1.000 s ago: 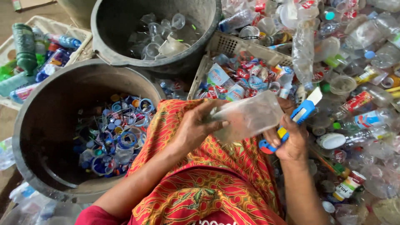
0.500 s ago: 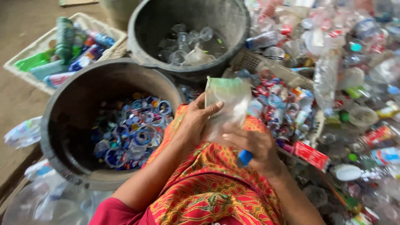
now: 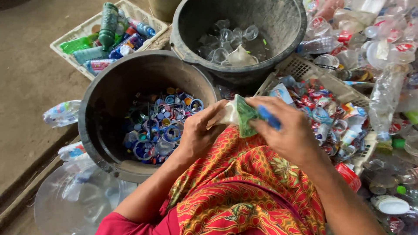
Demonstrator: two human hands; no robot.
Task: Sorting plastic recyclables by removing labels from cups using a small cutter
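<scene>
Over the lap, between both tubs: left hand pinches a crumpled plastic piece with green label, right hand grips its other side plus a blue tool. Caps tub within easy drop reach.

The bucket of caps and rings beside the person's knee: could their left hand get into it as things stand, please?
Probably yes: the left hand sits right beside the near bucket, whose top is open. But it is gripping the crumpled bottle, shared with the right hand.
</scene>
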